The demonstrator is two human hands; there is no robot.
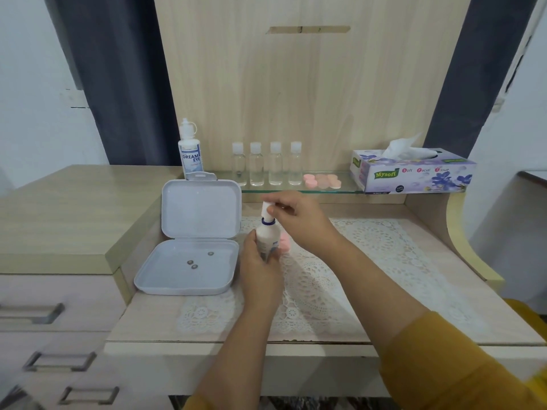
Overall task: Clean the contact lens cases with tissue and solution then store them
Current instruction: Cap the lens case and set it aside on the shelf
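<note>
Pale wood desk with lace mat, wood back panel, dark curtains either side, drawers at left. Glass shelf at far edge holds 4 clear bottles, 1 solution bottle, pink cases – count unclear – and 1 tissue box. Open white box left of centre, 3 small discs inside. Second bottle stands upright mid-desk, long axis vertical, tip up – left hand grips its body, right hand pinches the cap. One pink case just behind it.

Open storage box beside bare doily
</note>
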